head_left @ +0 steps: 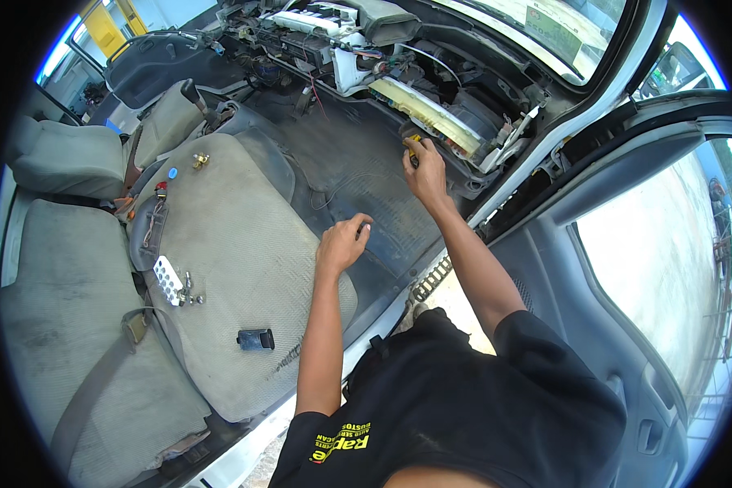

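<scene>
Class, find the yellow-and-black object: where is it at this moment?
The yellow-and-black object is in the person's right hand, in the upper half of the head view, right of centre, just below the long cream-coloured dashboard part.

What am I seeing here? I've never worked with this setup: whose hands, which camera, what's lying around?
There's no machine: a person works barehanded at an open vehicle door. The one picture comes from a fisheye camera on their head, looking down, so straight edges bend. The right hand holds a small yellow-and-black object near the opened dashboard. The left hand is half-curled above the floor; I can't tell whether it holds anything. On the grey seat lie a perforated pale plate, a dark box and a brass-coloured fitting.
</scene>
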`<state>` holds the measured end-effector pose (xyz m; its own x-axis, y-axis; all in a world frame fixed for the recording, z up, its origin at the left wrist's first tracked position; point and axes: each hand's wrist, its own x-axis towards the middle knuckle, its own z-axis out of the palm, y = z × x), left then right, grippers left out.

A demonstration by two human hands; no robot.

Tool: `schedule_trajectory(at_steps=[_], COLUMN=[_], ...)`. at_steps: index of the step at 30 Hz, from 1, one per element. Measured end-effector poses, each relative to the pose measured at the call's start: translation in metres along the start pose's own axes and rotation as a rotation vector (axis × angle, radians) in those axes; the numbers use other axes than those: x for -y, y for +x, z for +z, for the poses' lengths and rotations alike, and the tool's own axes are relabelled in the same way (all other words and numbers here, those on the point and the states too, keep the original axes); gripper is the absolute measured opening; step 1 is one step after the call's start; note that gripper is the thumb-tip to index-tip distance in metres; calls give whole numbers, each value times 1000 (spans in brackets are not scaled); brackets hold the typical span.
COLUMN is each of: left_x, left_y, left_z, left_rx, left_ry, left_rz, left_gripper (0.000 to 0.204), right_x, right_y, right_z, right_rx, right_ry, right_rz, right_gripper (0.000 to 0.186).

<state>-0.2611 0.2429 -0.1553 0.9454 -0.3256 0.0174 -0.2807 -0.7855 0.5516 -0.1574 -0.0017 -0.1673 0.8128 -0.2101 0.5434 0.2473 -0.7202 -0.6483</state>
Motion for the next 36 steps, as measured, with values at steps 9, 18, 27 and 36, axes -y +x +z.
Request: schedule_trajectory(at_steps=[9,18,27,36], left_x=[13,19,23,25], left_y=[8,14,17,9], left_z=[-4,-2,3,5], left_rx=[-123,-115,-81,-78], left_ry=[-216,-497,-518,-492], left_rz=[-61,-104,-111,-81], left_gripper=[28,29,29,29], right_x=[28,18,1,-40], right_y=[101,-8,-18,-104], right_z=[107,-6,-24,-68], right_rx=[187,-116,-127,-139], right_ry=[-221,-297,-152,-331], right_rz=[-156,51,-64,-167], right_gripper=[29,30,29,34])
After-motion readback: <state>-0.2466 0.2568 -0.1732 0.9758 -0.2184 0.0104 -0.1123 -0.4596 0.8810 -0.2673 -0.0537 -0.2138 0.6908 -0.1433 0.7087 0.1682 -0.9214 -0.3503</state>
